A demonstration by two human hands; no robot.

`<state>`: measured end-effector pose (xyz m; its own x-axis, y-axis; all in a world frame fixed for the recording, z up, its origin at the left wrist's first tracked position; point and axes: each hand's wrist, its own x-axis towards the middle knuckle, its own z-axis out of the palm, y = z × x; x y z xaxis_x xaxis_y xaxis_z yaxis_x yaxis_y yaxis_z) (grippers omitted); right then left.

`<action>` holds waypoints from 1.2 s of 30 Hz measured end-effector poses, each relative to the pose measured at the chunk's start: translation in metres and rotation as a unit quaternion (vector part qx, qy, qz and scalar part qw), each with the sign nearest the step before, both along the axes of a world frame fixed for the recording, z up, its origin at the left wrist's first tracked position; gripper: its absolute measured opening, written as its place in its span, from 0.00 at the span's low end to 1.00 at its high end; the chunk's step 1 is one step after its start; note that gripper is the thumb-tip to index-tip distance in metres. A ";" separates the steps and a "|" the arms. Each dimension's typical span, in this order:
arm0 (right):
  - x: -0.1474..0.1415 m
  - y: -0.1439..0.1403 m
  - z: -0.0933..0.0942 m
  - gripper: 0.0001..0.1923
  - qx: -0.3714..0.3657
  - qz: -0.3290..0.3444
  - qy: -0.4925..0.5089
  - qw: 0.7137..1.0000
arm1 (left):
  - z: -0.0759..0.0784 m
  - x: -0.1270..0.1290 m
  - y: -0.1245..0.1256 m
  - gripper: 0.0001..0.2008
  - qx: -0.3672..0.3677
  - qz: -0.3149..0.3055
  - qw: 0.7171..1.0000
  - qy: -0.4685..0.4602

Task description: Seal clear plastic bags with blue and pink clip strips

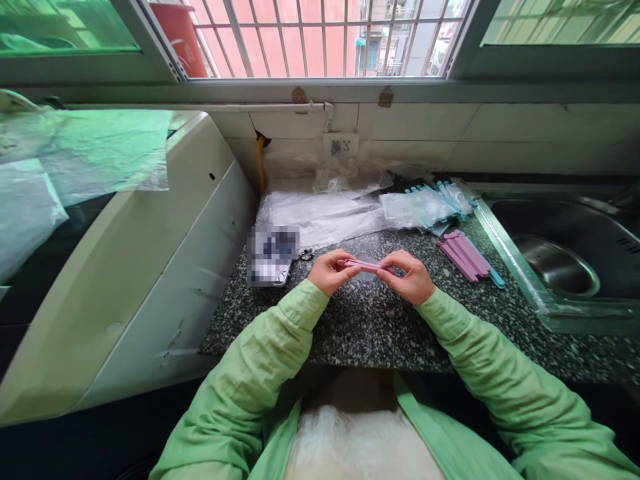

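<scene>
A thin pink plastic stick is held level just above the speckled granite counter. My left hand pinches its left end and my right hand pinches its right end. Both arms wear light green sleeves. To the right of my right hand lies a small pile of pink sticks with a blue one beside them. Farther back, several light blue sticks rest partly inside a clear plastic bag.
Clear plastic sheeting covers the back of the counter. A blurred flat object lies left of my hands. A steel sink is at the right, a white appliance at the left, a barred window behind.
</scene>
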<state>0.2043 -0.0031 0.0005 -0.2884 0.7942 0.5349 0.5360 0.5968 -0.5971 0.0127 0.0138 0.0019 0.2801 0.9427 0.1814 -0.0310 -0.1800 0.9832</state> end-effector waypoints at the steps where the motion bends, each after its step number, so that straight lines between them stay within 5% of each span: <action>1: 0.000 0.000 0.000 0.05 0.002 -0.001 0.000 1.000 | 0.000 0.000 0.000 0.16 -0.004 -0.002 1.000 -0.001; 23: -0.001 -0.001 -0.001 0.05 0.017 -0.018 -0.020 0.999 | -0.002 0.001 0.001 0.18 -0.011 0.014 1.000 0.015; 36: -0.002 -0.005 0.002 0.04 0.190 -0.093 -0.146 0.966 | 0.000 0.001 0.004 0.19 -0.078 0.032 0.996 -0.002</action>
